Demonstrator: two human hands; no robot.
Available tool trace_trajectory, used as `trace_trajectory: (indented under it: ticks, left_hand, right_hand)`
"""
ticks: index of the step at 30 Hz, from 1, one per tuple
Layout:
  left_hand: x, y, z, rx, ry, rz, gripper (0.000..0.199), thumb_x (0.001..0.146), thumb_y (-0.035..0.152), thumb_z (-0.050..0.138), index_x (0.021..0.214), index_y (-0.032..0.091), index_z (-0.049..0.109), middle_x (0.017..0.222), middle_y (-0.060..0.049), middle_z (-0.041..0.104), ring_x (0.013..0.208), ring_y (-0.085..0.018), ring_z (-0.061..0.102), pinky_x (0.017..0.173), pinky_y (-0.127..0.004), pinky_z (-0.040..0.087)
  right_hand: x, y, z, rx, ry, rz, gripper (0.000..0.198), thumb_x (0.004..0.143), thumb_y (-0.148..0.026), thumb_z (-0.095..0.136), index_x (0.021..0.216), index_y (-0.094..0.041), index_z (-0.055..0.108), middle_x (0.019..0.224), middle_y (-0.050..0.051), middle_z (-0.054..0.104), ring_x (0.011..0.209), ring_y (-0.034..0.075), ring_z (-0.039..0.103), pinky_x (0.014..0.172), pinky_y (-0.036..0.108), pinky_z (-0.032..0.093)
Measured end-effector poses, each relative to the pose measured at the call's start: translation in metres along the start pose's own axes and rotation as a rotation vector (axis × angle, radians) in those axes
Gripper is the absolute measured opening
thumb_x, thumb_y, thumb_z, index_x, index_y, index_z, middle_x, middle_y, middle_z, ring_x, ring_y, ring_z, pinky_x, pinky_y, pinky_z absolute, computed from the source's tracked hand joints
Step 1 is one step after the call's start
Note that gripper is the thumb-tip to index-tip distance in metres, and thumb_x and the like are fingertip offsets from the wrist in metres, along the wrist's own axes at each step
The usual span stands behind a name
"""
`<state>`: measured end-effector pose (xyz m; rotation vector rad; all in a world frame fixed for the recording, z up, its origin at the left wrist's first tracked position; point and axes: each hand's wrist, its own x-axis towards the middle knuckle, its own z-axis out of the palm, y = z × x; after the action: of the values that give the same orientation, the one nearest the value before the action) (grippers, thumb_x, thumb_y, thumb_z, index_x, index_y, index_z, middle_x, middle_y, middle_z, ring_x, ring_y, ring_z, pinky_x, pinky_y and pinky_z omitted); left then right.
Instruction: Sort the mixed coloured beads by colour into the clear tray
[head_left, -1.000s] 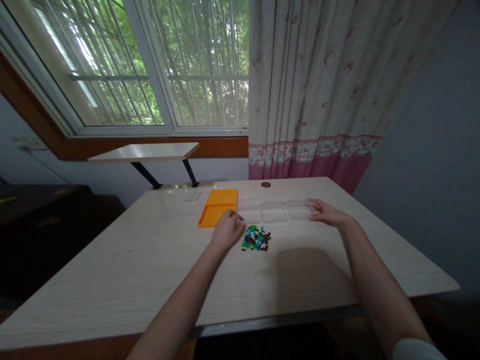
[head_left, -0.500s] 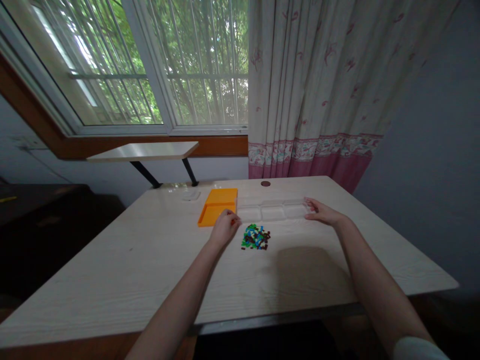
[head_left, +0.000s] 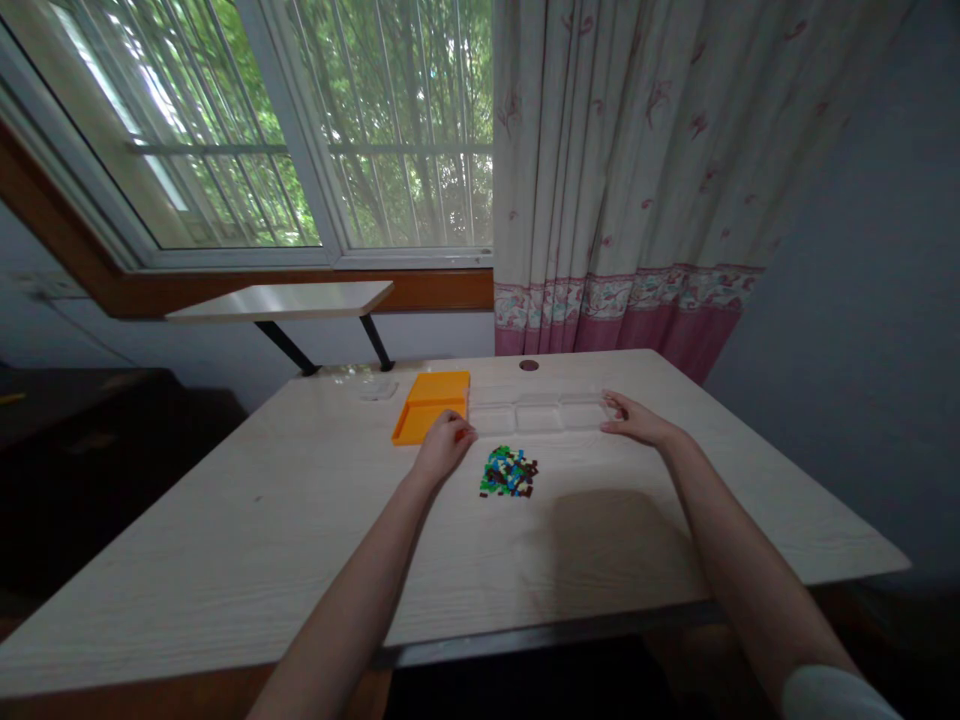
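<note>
**Both hands on the tray, one at each end!**

Here's the left hand (head_left: 441,448), in low from the near side, its forearm slanting inward and its back turned up. Its fingers (head_left: 460,431) curl together, tips at the near left corner of the clear tray (head_left: 538,418); whether they truly pinch the rim, I cannot tell.

Across to the right hand (head_left: 639,419)! The forearm climbs from a pale sleeve (head_left: 832,692), the wrist bends sharply, and the hand points left. Thumb and fingers are set wide apart, thumb on the near side, fingers on the far side, spanning the tray's right end. Contact looks likely there, but how firmly they press is too small to tell.

So the tray lies between the two sets of fingers, long side across the desk (head_left: 247,570), its compartments in a row. The orange box (head_left: 440,387) lies open just beyond the left fingers and to their left, the left hand covering its near right corner. A heap of small bricks (head_left: 508,473), green, blue, brown and cream, sits just to the right of the left fingers and nearer the person, apart from both hands. Well beyond both sets of fingers, a dark disc (head_left: 529,365) marks the far edge.
</note>
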<state>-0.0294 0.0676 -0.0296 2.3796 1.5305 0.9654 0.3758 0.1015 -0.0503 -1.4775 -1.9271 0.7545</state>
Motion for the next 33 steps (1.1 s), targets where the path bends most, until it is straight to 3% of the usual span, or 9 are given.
trace_trajectory:
  ticks: [16, 20, 22, 24, 28, 33]
  left_hand:
    - [-0.005, 0.013, 0.000, 0.020, 0.008, -0.014, 0.023, 0.075, 0.032, 0.052, 0.085, 0.016, 0.064, 0.088, -0.007, 0.054, 0.081, -0.017, 0.054, 0.078, -0.030, 0.044]
    - [-0.005, 0.016, -0.015, 0.106, 0.120, -0.078, 0.029, 0.075, 0.040, 0.051, 0.086, 0.016, 0.063, 0.089, -0.008, 0.058, 0.086, -0.020, 0.054, 0.080, -0.031, 0.043]
    - [-0.001, 0.005, -0.033, 0.148, 0.198, -0.176, 0.032, 0.079, 0.041, 0.043, 0.087, 0.016, 0.062, 0.092, -0.008, 0.059, 0.088, -0.020, 0.055, 0.081, -0.030, 0.042]
    - [0.007, -0.016, -0.056, 0.221, 0.194, -0.323, 0.036, 0.082, 0.037, 0.036, 0.093, 0.014, 0.062, 0.094, -0.009, 0.060, 0.090, -0.020, 0.055, 0.082, -0.030, 0.042]
    - [0.024, -0.070, -0.094, 0.400, 0.051, -0.511, 0.040, 0.077, 0.022, 0.041, 0.115, 0.013, 0.051, 0.112, -0.015, 0.053, 0.100, -0.026, 0.052, 0.085, -0.037, 0.041]
    - [0.036, -0.116, -0.102, 0.495, -0.068, -0.575, 0.061, 0.076, 0.026, 0.046, 0.133, 0.015, 0.027, 0.135, -0.022, 0.028, 0.120, -0.038, 0.032, 0.087, -0.054, 0.034]
  right_hand:
    - [-0.002, -0.003, -0.001, 0.042, 0.019, 0.052, 0.083, 0.058, -0.040, 0.070, 0.129, -0.017, 0.036, 0.119, 0.011, 0.050, 0.088, 0.020, 0.052, 0.084, 0.038, 0.042]
    - [-0.004, -0.002, 0.000, 0.081, 0.025, 0.077, 0.091, 0.057, -0.043, 0.070, 0.133, -0.017, 0.028, 0.122, 0.013, 0.047, 0.088, 0.020, 0.052, 0.083, 0.037, 0.044]
    - [-0.004, -0.001, 0.000, 0.141, 0.043, 0.089, 0.093, 0.060, -0.045, 0.067, 0.136, -0.020, 0.021, 0.127, 0.014, 0.043, 0.083, 0.018, 0.054, 0.080, 0.036, 0.046]
    - [-0.004, -0.001, 0.000, 0.201, 0.068, 0.099, 0.089, 0.065, -0.049, 0.062, 0.137, -0.021, 0.017, 0.129, 0.015, 0.039, 0.081, 0.017, 0.056, 0.077, 0.035, 0.048]
    - [0.001, -0.002, 0.001, 0.220, 0.200, 0.094, 0.073, 0.073, -0.054, 0.050, 0.134, -0.025, 0.023, 0.122, 0.013, 0.045, 0.088, 0.019, 0.057, 0.077, 0.034, 0.048]
    - [0.005, -0.013, 0.003, 0.179, 0.343, 0.026, 0.058, 0.078, -0.053, 0.042, 0.128, -0.026, 0.033, 0.106, 0.008, 0.053, 0.087, 0.018, 0.056, 0.079, 0.035, 0.046]
